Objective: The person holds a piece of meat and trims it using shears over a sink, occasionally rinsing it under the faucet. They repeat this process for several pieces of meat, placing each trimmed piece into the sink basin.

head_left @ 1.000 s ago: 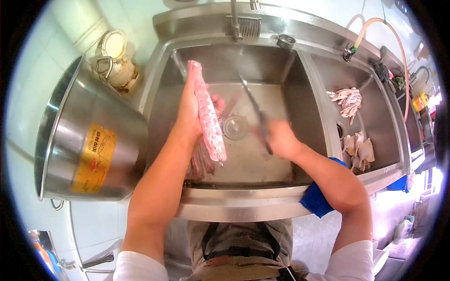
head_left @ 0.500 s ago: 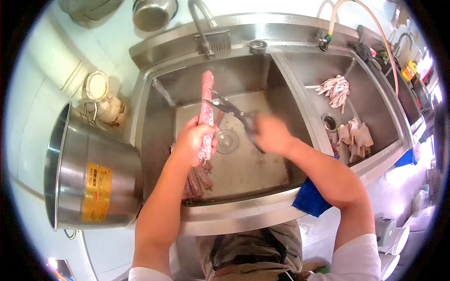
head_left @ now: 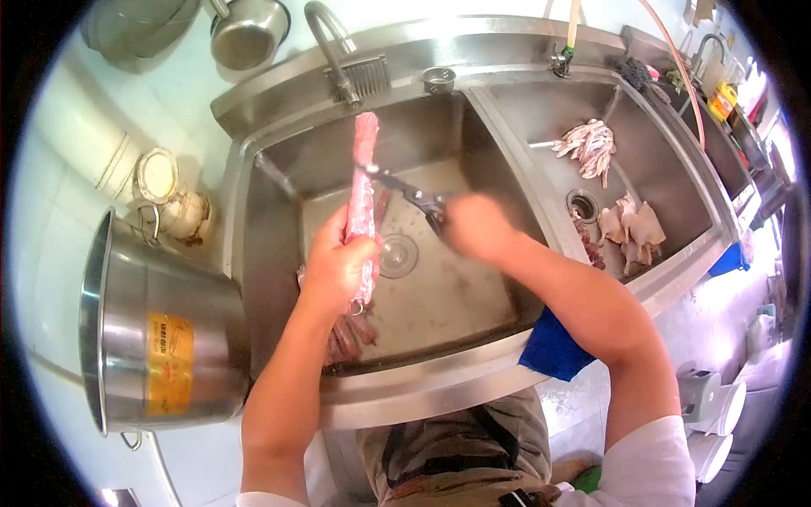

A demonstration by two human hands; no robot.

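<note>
My left hand [head_left: 342,260] is closed around the lower part of a long pink poultry neck [head_left: 363,198], which stands nearly upright over the left sink basin [head_left: 448,325]. In my right hand [head_left: 480,226] is a pair of dark kitchen scissors [head_left: 410,193], with the fingers wrapped round the handles. The blade tips touch the neck above my left hand, and some blur covers the handles. More dark-red necks [head_left: 344,340] lie on the basin floor below my left forearm, partly hidden by it.
Pale poultry feet [head_left: 589,145] and flat pale meat pieces [head_left: 634,232] lie in the right basin. A large steel pot [head_left: 122,329] stands at the left. A faucet [head_left: 338,72] rises behind the left basin, near a small strainer cup [head_left: 438,79]. A blue cloth [head_left: 553,346] hangs over the front edge.
The scissors' handles have come closer together, and the blades now meet the neck. My right hand has shifted slightly left and up in view. The whole view has shifted a little.
</note>
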